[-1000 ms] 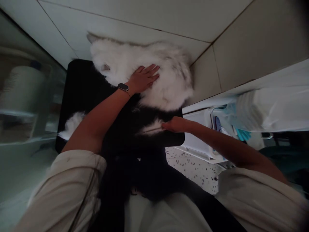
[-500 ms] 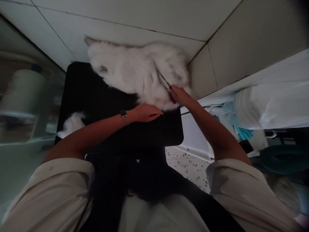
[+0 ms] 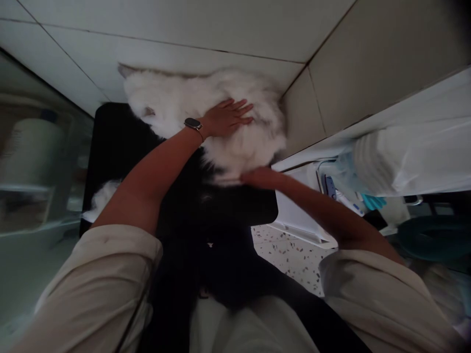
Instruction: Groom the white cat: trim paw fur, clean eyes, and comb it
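Note:
A long-haired white cat (image 3: 172, 98) lies on its side on a black tabletop (image 3: 228, 208), against the tiled wall, its head toward the left. My left hand (image 3: 226, 117), with a dark watch on the wrist, rests flat on the cat's flank, fingers spread. Low at the cat's near edge is my right hand (image 3: 259, 177), smeared by motion. A pale blurred streak runs left from its fingertips; whether that is fur or a tool I cannot tell. Close to my left forearm sits a loose tuft of white fur (image 3: 103, 198).
On the right, a white cart (image 3: 298, 201) carries a blue-and-white device (image 3: 330, 186) and a teal glove (image 3: 373, 201), below a plastic-wrapped white stack (image 3: 415, 157). At left, a white bottle (image 3: 33, 152) shows blurred behind glass. Speckled floor (image 3: 290, 255) lies below.
My left hand has moved up from the cat's near edge onto its flank and spread. My right hand has come down off the fur; the thin dark tool with red it held no longer shows clearly.

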`<action>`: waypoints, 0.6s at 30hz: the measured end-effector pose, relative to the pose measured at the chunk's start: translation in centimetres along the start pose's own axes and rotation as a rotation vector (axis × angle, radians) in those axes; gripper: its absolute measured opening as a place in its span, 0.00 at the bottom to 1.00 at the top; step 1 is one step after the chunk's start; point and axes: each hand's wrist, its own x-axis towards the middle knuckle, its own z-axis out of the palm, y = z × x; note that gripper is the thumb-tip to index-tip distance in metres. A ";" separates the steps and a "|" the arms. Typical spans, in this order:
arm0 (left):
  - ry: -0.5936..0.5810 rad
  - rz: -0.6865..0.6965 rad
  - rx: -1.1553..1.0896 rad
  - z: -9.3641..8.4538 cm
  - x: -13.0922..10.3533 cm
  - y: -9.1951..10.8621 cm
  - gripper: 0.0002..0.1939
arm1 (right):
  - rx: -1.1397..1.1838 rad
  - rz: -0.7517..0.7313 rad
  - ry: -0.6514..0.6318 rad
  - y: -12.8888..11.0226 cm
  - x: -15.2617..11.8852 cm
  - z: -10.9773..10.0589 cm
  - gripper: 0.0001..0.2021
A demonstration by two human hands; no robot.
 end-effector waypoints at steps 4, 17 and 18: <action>0.009 0.064 0.055 0.4 -1.2 1.0 0.27 | -0.017 -0.201 -0.021 -4.0 -1.6 0.7 0.15; -0.092 0.165 -0.108 2.6 -7.9 8.4 0.25 | 0.205 0.403 0.503 8.3 3.0 -3.3 0.14; -0.006 0.085 -0.090 1.5 -7.5 8.1 0.27 | 0.190 0.365 0.483 8.2 3.1 -3.0 0.15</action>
